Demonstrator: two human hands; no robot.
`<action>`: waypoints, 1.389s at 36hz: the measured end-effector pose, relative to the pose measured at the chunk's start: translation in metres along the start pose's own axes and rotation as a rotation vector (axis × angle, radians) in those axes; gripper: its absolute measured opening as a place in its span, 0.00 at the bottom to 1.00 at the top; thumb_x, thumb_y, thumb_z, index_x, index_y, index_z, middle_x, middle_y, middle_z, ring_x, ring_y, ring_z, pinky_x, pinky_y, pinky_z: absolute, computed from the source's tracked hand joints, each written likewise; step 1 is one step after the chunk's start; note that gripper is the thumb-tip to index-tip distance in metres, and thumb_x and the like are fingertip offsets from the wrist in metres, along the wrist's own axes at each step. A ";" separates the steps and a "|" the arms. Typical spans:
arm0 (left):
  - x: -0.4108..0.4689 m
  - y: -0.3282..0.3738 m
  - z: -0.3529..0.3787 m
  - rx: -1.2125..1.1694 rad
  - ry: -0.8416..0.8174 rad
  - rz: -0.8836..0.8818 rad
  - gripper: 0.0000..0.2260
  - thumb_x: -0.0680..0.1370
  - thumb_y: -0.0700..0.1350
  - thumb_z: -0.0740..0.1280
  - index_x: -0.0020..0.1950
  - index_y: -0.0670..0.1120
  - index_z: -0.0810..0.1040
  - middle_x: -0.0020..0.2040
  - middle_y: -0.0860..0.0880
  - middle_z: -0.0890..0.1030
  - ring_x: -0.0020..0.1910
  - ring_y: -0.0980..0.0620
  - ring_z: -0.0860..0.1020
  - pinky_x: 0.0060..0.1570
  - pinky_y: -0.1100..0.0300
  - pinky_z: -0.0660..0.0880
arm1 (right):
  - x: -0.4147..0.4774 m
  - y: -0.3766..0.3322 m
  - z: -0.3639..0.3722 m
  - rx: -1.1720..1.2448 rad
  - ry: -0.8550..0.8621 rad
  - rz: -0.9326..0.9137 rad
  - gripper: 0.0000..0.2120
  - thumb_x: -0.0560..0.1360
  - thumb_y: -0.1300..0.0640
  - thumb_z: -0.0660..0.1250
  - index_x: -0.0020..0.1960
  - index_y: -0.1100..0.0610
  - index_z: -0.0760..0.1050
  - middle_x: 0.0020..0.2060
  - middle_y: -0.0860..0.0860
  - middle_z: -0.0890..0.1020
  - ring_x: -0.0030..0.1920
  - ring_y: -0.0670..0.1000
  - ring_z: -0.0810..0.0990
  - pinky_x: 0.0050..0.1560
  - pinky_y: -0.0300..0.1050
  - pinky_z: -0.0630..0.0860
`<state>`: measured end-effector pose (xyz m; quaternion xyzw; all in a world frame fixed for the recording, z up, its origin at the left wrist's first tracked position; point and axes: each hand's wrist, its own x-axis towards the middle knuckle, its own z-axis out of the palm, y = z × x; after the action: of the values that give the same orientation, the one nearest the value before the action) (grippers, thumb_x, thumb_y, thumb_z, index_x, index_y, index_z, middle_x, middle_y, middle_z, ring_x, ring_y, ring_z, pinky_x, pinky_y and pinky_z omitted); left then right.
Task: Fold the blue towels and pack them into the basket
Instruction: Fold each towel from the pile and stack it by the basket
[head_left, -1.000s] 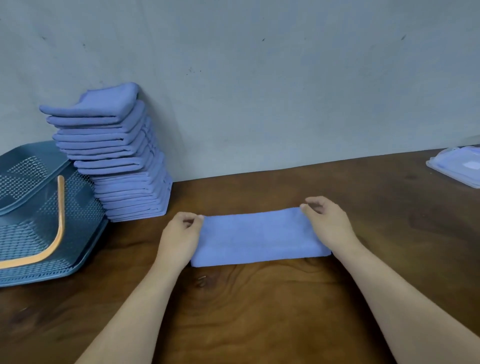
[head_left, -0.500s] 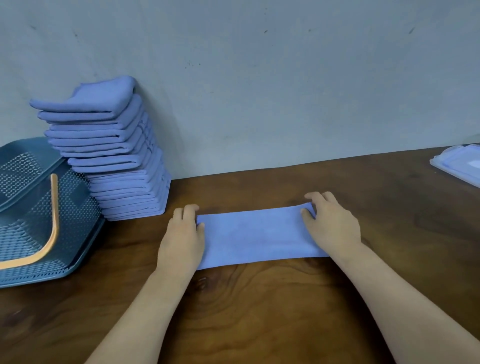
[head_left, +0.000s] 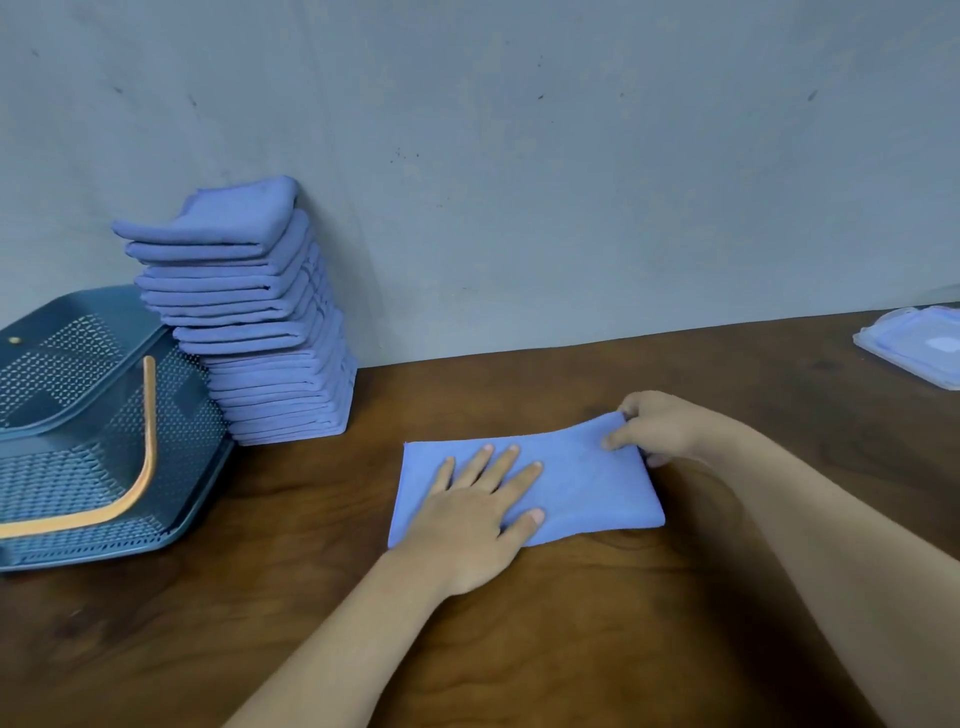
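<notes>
Fingers (head_left: 501, 467) of left hand (head_left: 467, 525) spread flat on towel (head_left: 587, 488), right hand (head_left: 660, 423) pinching far corner; fold best carried over with edges kept matched.

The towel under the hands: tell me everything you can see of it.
The towel is plain blue, soft-looking cloth, folded into a flat oblong. It lies slightly skewed on the dark wooden table. The left hand presses flat on its left half, fingers spread. The right hand pinches its far right corner.
</notes>
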<state>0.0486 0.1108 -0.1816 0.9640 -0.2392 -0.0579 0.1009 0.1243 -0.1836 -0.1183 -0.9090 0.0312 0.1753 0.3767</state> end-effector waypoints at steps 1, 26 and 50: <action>-0.004 0.001 0.001 0.002 0.000 -0.002 0.28 0.83 0.72 0.40 0.83 0.72 0.38 0.85 0.66 0.37 0.83 0.59 0.32 0.82 0.44 0.33 | -0.007 0.006 0.003 0.066 0.024 -0.002 0.13 0.77 0.53 0.73 0.46 0.57 0.69 0.39 0.55 0.75 0.36 0.54 0.73 0.38 0.48 0.74; -0.046 0.010 -0.004 -0.057 0.185 -0.115 0.31 0.84 0.71 0.45 0.85 0.63 0.57 0.86 0.60 0.54 0.86 0.56 0.47 0.83 0.43 0.44 | -0.096 -0.027 0.061 0.128 0.287 -0.185 0.22 0.81 0.60 0.63 0.72 0.44 0.77 0.69 0.46 0.75 0.67 0.51 0.77 0.62 0.49 0.78; -0.109 -0.085 -0.004 -0.657 0.423 -0.335 0.14 0.87 0.56 0.56 0.72 0.64 0.72 0.65 0.59 0.80 0.67 0.52 0.73 0.69 0.48 0.73 | -0.075 -0.152 0.198 0.275 0.001 -0.204 0.27 0.81 0.49 0.69 0.75 0.32 0.62 0.56 0.47 0.82 0.40 0.44 0.85 0.39 0.42 0.81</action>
<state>-0.0081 0.2367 -0.1900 0.8969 -0.0220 0.0526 0.4386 0.0244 0.0569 -0.1198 -0.8474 -0.0373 0.1300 0.5135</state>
